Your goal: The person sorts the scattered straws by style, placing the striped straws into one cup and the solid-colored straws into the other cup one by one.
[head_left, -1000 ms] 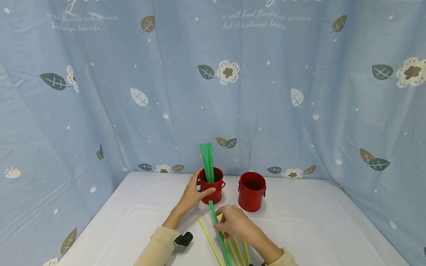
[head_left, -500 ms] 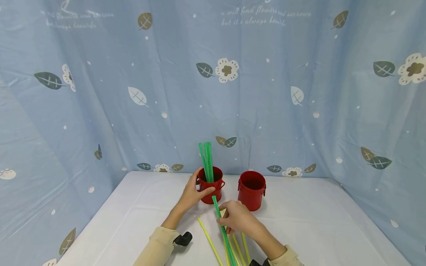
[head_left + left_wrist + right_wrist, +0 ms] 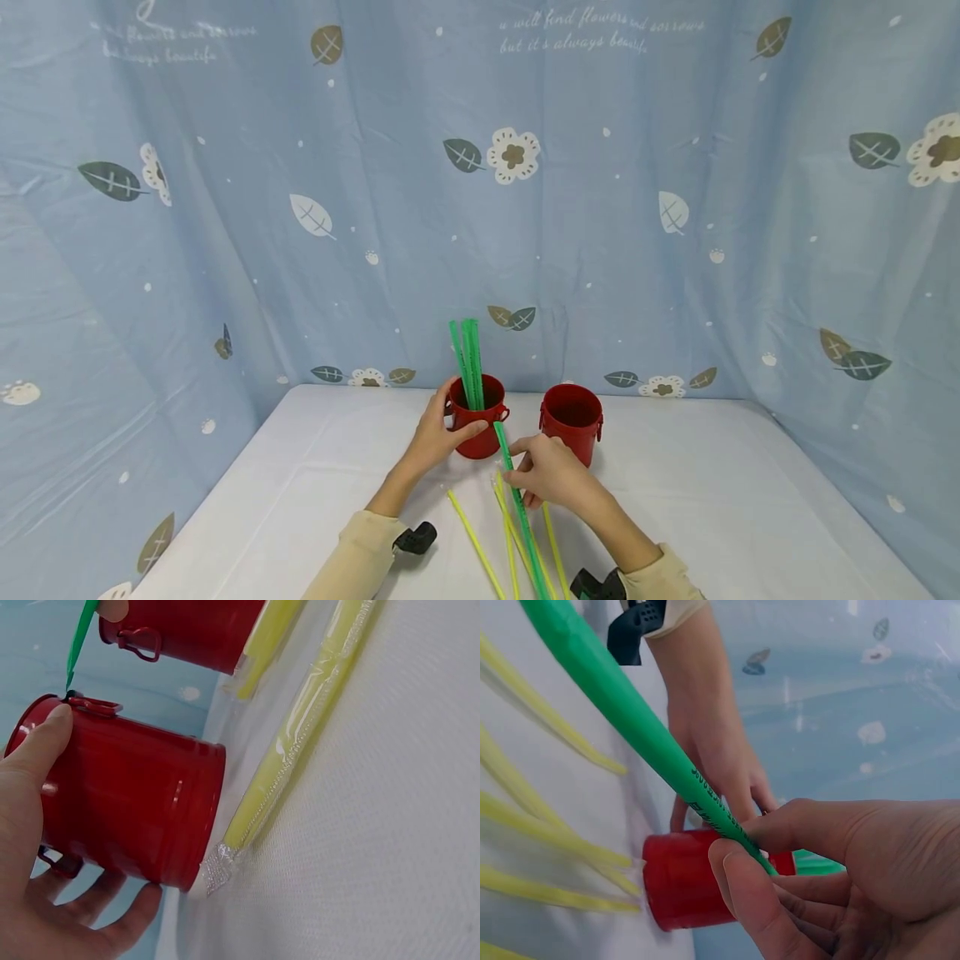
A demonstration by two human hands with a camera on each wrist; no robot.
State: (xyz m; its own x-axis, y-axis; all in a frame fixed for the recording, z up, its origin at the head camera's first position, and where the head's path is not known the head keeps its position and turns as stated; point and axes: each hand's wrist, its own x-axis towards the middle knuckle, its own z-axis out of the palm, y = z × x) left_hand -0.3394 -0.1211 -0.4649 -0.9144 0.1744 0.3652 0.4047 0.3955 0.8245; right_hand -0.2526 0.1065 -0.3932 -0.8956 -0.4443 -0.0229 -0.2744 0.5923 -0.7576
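My left hand (image 3: 431, 439) grips a small red metal bucket (image 3: 477, 440) by its side, thumb near the rim in the left wrist view. Several green paper-wrapped straws (image 3: 471, 367) stand upright in that bucket. Between thumb and fingers, my right hand (image 3: 553, 475) pinches another green straw (image 3: 622, 705) with dark print on its wrapper. The straw slants, its top end just beside the held bucket's front right side in the head view. A second red bucket (image 3: 572, 417) stands to the right, partly behind my right hand; nothing shows inside it.
Several yellow straws (image 3: 476, 542) in clear wrappers lie on the white tablecloth (image 3: 712, 500) in front of the buckets. One of them lies apart at the left. A blue curtain (image 3: 405, 250) printed with leaves hangs behind and at both sides.
My right hand has moved forward and slightly right with the green straw, bringing its top end up beside the left bucket. The left hand keeps its grip on the bucket.
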